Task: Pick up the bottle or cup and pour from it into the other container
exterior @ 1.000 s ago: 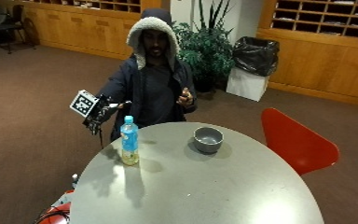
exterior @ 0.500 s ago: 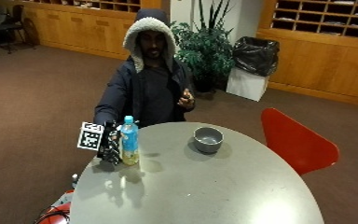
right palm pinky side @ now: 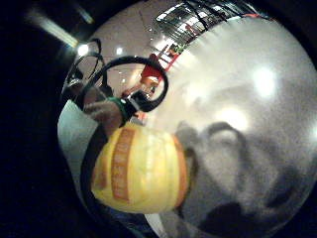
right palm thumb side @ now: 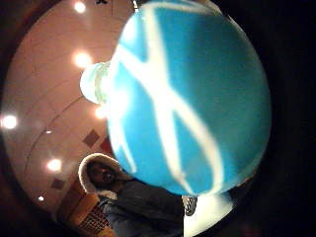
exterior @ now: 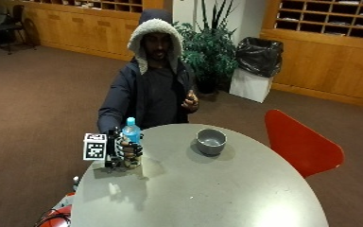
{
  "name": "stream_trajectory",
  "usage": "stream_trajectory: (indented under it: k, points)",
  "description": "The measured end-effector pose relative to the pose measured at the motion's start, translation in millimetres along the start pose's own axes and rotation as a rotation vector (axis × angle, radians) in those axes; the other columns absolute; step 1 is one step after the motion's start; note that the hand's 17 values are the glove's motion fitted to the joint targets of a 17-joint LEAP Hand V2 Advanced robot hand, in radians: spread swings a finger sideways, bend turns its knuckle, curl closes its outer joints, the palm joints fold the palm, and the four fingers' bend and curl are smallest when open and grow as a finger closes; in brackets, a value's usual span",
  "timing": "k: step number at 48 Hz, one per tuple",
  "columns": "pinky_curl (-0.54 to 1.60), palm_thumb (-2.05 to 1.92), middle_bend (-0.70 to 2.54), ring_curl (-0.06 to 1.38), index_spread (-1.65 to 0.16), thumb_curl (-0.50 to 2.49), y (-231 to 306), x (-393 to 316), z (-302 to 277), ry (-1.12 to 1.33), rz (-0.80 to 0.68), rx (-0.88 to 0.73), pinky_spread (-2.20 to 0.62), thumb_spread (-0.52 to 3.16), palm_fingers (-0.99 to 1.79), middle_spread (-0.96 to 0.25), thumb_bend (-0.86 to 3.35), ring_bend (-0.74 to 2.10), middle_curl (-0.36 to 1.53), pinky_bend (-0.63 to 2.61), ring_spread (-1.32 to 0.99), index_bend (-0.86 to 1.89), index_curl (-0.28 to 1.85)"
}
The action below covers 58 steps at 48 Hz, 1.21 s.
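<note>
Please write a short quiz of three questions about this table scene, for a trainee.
1. True or false: the gloved right hand grips the bottle.
2. Where is the grey bowl? A: on the red chair. B: on the table, apart from the bottle. C: in the bare hand.
3. Fill in: the bottle's cap is ___ on.

Key: 1 true; 2 B; 3 still.

Between the bottle (exterior: 130,142) and the cup (exterior: 211,141) the counter (exterior: 219,194) lies bare (no obstacle between them), with a red chair (exterior: 298,144) beyond the far edge.
</note>
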State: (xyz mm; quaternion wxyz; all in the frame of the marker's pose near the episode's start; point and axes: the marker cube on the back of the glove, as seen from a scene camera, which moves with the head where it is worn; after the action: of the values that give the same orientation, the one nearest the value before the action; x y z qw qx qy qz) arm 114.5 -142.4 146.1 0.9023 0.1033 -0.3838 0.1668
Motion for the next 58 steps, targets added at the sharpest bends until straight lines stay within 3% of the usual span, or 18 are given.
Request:
stream_trajectory:
  k: [6,10,19,25,29,33,36,39,43,48,58]
  points:
    - [0.3,0.95,0.38,0.35,-0.29,0.49,-0.7,0.1,1.8,0.014,-0.049,0.056,0.17,0.61,1.1,-0.2,-0.01,0.64,0.37,0.41,-0.14,0.13,0.25]
    - [0.31,0.99,0.38,0.36,-0.29,0.53,-2.9,0.6,1.5,0.018,-0.168,0.066,0.1,0.52,1.14,-0.22,-0.02,0.64,0.39,0.42,-0.16,0.12,0.26]
    - [0.34,0.99,0.39,0.39,-0.29,0.59,-3.0,-27.0,9.4,0.033,-0.094,0.126,-0.02,0.37,1.21,-0.24,-0.04,0.64,0.43,0.45,-0.19,0.14,0.29]
    - [0.35,0.98,0.4,0.4,-0.29,0.62,-4.5,-52.2,24.4,0.128,-0.281,0.079,-0.07,0.32,1.22,-0.25,-0.04,0.64,0.44,0.46,-0.2,0.15,0.31]
    - [0.35,0.98,0.4,0.41,-0.29,0.64,-4.1,-82.2,39.4,0.187,-0.161,0.03,-0.09,0.29,1.22,-0.26,-0.04,0.65,0.45,0.46,-0.2,0.15,0.32]
    - [0.36,0.97,0.4,0.42,-0.29,0.65,-15.4,-106.0,58.7,0.231,-0.197,0.107,-0.1,0.27,1.23,-0.26,-0.04,0.65,0.46,0.46,-0.2,0.15,0.33]
    - [0.36,0.97,0.41,0.42,-0.28,0.66,-9.9,-123.3,69.8,0.279,-0.154,0.024,-0.11,0.27,1.23,-0.26,-0.04,0.65,0.47,0.47,-0.2,0.15,0.34]
    - [0.36,0.96,0.41,0.43,-0.28,0.67,-2.7,-132.0,79.7,0.334,-0.204,-0.048,-0.12,0.26,1.23,-0.26,-0.04,0.65,0.47,0.47,-0.21,0.15,0.34]
    - [0.37,0.95,0.4,0.43,-0.28,0.67,-14.0,-147.7,102.9,0.397,-0.169,0.09,-0.12,0.25,1.23,-0.26,-0.04,0.66,0.48,0.47,-0.21,0.15,0.35]
    - [0.37,0.95,0.41,0.44,-0.29,0.68,-6.5,-156.9,116.8,0.561,-0.263,-0.094,-0.13,0.25,1.23,-0.26,-0.04,0.66,0.48,0.47,-0.21,0.15,0.36]
    - [0.37,0.94,0.41,0.44,-0.28,0.69,-14.2,-174.3,157.8,0.918,-0.28,-0.199,-0.14,0.25,1.23,-0.26,-0.04,0.66,0.49,0.48,-0.21,0.14,0.37]
